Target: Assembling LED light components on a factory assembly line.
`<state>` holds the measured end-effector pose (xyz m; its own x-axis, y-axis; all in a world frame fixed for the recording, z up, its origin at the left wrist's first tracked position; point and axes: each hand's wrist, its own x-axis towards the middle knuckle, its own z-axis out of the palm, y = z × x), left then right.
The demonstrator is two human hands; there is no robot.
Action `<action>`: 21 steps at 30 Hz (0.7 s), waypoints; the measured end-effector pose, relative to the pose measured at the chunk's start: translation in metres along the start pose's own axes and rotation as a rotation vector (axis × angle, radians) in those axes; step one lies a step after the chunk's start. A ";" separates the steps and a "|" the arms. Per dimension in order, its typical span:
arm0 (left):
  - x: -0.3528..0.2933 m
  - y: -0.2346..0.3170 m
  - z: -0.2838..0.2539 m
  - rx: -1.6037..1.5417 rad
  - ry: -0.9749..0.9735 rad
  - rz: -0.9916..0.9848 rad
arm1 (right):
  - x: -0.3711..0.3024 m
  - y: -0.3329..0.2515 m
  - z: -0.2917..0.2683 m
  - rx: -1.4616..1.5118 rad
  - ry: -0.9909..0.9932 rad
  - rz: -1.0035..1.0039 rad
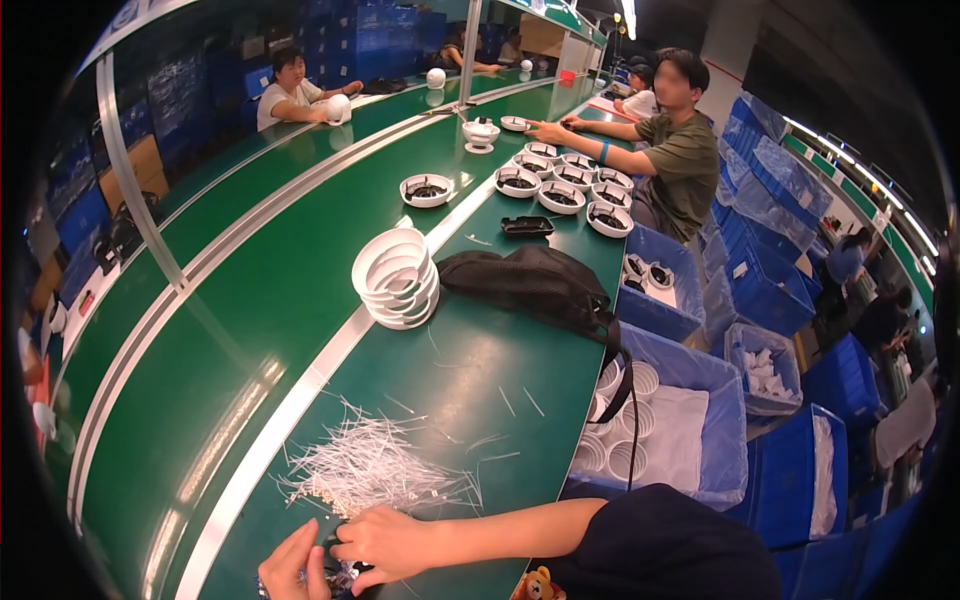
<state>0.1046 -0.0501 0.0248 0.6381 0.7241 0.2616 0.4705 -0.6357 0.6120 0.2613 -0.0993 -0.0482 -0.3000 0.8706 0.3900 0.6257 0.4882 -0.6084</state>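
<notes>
At the near edge of the green bench, my left hand [290, 566] has its fingers stretched out and its thumb apart. Beside it, my right hand [388, 546] bends its fingers down over a small dark, shiny thing [338, 572], mostly hidden between the hands; its kind cannot be made out. Just beyond my hands lies a loose heap of thin white strips [370, 455] with small cream-coloured ends. A few single strips are scattered to its right. Farther along, a stack of white round plastic rings [397, 278] leans slightly on the bench's metal edge strip.
A black bag [530, 285] with a hanging strap lies past the stack. Beyond it stand a black tray [527, 227] and several white bowl-shaped housings [562, 197]. Lined blue bins [715, 430] flank the bench's right side. A green conveyor [230, 330] runs along the left; co-workers sit farther off.
</notes>
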 end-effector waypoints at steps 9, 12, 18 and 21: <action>-0.018 -0.006 -0.009 0.038 -0.112 0.033 | 0.000 0.004 0.000 -0.054 0.068 0.005; -0.018 -0.007 -0.011 0.050 -0.119 0.036 | 0.000 0.006 0.001 -0.058 0.065 -0.007; -0.020 -0.011 -0.006 0.039 -0.122 -0.001 | 0.000 0.009 0.005 -0.069 0.047 -0.001; -0.021 -0.008 -0.005 0.042 -0.147 -0.039 | -0.001 0.008 0.003 -0.063 0.042 -0.008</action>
<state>0.0840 -0.0592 0.0180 0.7000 0.7032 0.1245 0.5194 -0.6209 0.5871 0.2640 -0.0957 -0.0556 -0.2760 0.8625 0.4242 0.6679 0.4895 -0.5607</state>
